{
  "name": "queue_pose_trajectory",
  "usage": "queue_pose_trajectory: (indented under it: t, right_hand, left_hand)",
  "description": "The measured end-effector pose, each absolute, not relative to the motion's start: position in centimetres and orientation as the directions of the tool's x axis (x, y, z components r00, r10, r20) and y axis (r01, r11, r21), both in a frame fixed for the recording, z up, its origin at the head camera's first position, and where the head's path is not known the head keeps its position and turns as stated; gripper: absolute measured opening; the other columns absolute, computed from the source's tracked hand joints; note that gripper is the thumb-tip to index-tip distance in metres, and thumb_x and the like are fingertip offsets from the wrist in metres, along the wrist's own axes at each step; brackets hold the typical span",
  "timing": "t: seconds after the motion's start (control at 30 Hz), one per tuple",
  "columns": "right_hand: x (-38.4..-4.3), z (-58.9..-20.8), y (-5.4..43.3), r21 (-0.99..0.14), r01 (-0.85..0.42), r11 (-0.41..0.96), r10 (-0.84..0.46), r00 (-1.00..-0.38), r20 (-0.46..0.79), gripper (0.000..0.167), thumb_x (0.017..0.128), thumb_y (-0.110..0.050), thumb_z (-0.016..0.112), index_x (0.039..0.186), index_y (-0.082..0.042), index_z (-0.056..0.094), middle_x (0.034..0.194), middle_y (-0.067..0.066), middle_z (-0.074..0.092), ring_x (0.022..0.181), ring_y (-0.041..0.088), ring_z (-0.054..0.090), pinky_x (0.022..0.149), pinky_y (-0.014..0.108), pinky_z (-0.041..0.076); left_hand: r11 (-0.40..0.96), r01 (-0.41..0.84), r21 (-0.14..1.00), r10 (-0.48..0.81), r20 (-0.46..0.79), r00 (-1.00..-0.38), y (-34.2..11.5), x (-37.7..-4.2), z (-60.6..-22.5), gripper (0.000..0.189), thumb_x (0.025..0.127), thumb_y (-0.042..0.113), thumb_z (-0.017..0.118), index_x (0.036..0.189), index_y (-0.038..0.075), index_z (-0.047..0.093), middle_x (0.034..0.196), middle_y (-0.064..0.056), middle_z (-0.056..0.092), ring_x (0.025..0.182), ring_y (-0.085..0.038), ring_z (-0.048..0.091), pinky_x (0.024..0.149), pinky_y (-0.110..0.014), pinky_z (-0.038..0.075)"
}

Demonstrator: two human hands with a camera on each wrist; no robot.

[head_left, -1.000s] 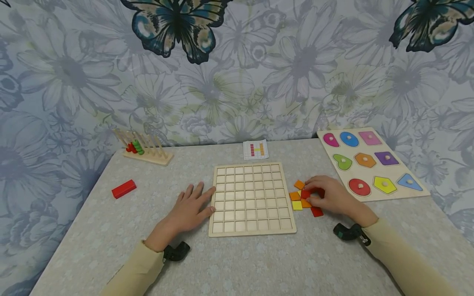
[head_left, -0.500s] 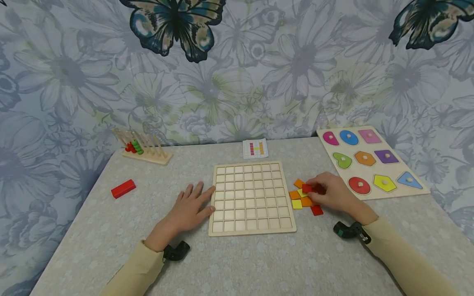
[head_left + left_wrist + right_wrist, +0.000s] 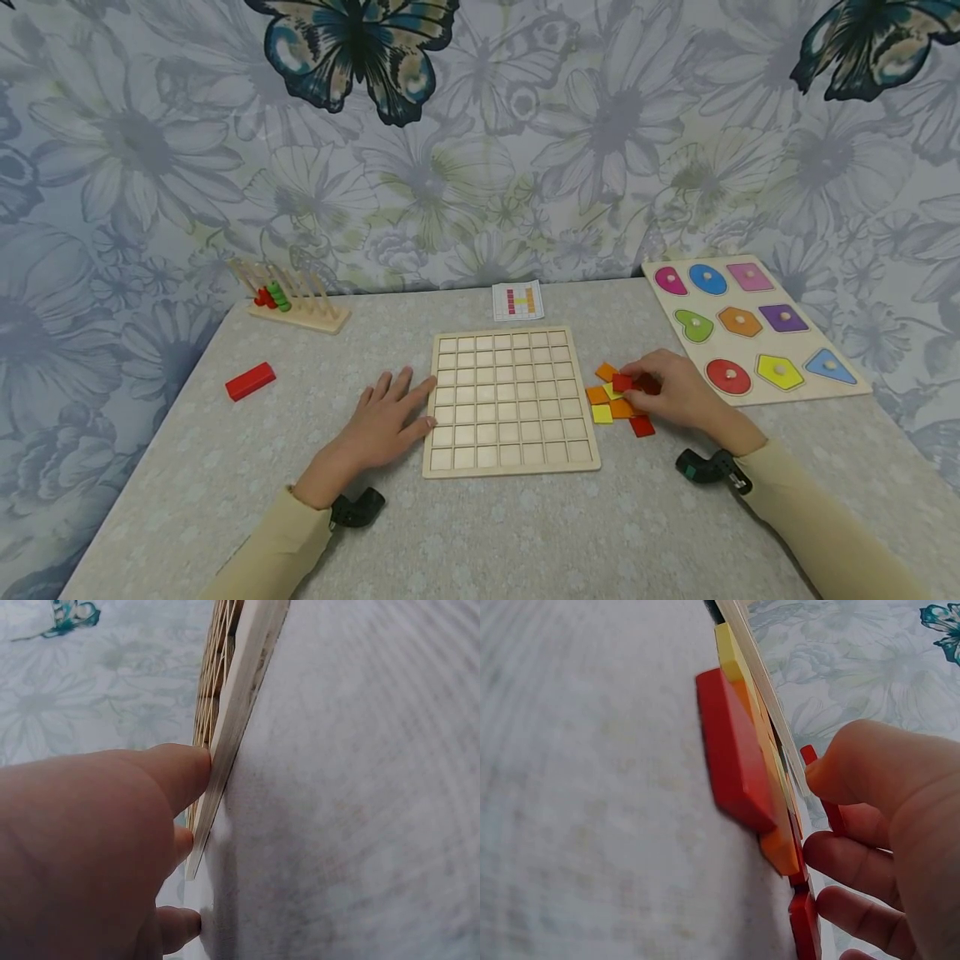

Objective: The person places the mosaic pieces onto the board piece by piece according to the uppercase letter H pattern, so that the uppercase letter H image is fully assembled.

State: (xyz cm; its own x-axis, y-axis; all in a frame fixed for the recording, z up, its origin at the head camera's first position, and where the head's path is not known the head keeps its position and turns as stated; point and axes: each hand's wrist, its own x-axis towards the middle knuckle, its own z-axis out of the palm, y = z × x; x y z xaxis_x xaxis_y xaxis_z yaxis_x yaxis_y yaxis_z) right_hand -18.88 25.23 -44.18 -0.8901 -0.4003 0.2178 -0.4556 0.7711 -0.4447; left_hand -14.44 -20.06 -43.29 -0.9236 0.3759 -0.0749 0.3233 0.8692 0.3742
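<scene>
A wooden grid board (image 3: 508,389) lies in the middle of the table. My left hand (image 3: 378,429) rests at its left side with fingers spread, and in the left wrist view the thumb (image 3: 184,776) touches the board's edge. To the right of the board, my right hand (image 3: 675,392) pinches a red square tile (image 3: 621,382) between thumb and fingers. That tile (image 3: 834,817) stands on edge in the right wrist view. Beneath it is a loose pile of orange tiles (image 3: 597,396), yellow tiles (image 3: 602,414) and another red tile (image 3: 642,427); the hand partly hides the pile.
A small pattern card (image 3: 517,301) lies behind the board. At the back right is a knobbed shape puzzle (image 3: 738,323). A wooden peg stand (image 3: 300,317) with red and green pieces stands at the back left, a red block (image 3: 251,382) in front of it.
My right hand has shifted slightly up and away over the pile with the red tile, uncovering more of a yellow tile. The left hand has stayed at the board's edge.
</scene>
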Motion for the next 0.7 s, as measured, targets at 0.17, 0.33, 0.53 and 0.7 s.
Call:
queue_pose_trajectory:
  t: [0.17, 0.33, 0.53, 0.7]
  right_hand:
    - [-18.86, -43.93, 25.14, -0.452, -0.45, 0.77, -0.402, -0.892, 0.204, 0.026, 0.085, -0.013, 0.081, 0.11, -0.007, 0.078, 0.102, 0.007, 0.074, 0.09, 0.019, 0.059, 0.079, 0.035, 0.055]
    - [-18.97, -43.85, 25.17, -0.449, -0.457, 0.768, -0.411, -0.889, 0.201, 0.026, 0.085, -0.013, 0.081, 0.11, -0.006, 0.078, 0.101, 0.005, 0.074, 0.089, 0.018, 0.059, 0.079, 0.034, 0.054]
    - [-19.12, -43.79, 25.23, -0.448, -0.46, 0.767, -0.42, -0.887, 0.191, 0.027, 0.085, -0.014, 0.081, 0.111, -0.006, 0.078, 0.099, 0.004, 0.074, 0.087, 0.017, 0.058, 0.078, 0.033, 0.054]
    - [-19.17, -43.68, 25.23, -0.459, -0.437, 0.774, -0.41, -0.898, 0.163, 0.028, 0.085, -0.015, 0.081, 0.112, -0.006, 0.077, 0.101, 0.004, 0.074, 0.088, 0.017, 0.058, 0.079, 0.034, 0.054]
  left_hand:
    - [0.868, 0.32, 0.38, 0.375, -0.08, -0.923, -20.03, -14.45, -43.19, 0.062, 0.106, 0.039, 0.054, 0.16, 0.014, 0.037, 0.165, -0.032, 0.022, 0.151, -0.06, 0.014, 0.114, -0.079, 0.017]
    - [0.866, 0.317, 0.387, 0.375, -0.081, -0.924, -19.98, -14.42, -42.95, 0.062, 0.106, 0.038, 0.054, 0.16, 0.013, 0.037, 0.165, -0.032, 0.021, 0.151, -0.06, 0.014, 0.114, -0.079, 0.017]
    - [0.862, 0.317, 0.395, 0.375, -0.078, -0.924, -19.93, -14.35, -42.79, 0.061, 0.105, 0.036, 0.056, 0.159, 0.013, 0.039, 0.164, -0.034, 0.023, 0.15, -0.061, 0.015, 0.112, -0.08, 0.018]
    - [0.864, 0.315, 0.393, 0.375, -0.082, -0.923, -19.9, -14.44, -42.8, 0.061, 0.105, 0.036, 0.056, 0.158, 0.013, 0.04, 0.164, -0.034, 0.023, 0.15, -0.061, 0.016, 0.112, -0.08, 0.018]
